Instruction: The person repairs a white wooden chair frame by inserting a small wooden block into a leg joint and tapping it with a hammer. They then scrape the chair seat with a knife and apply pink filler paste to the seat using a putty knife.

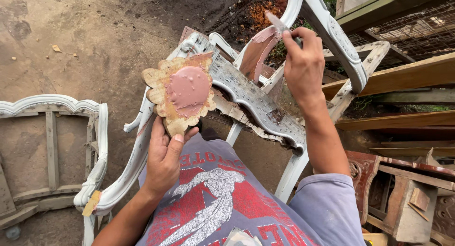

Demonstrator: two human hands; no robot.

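Observation:
My left hand holds a scalloped wooden board by its lower edge, with a blob of pink putty on top. My right hand is raised and grips a putty knife, whose blade reaches up and left. The blade tip is close to a carved wooden piece smeared with the same pink putty. Both sit over a white carved chair frame lying in front of me.
Another white carved frame lies on the dirt ground at left. Wooden planks and wire mesh stand at right. Dark carved furniture parts are at lower right. My grey printed shirt fills the bottom.

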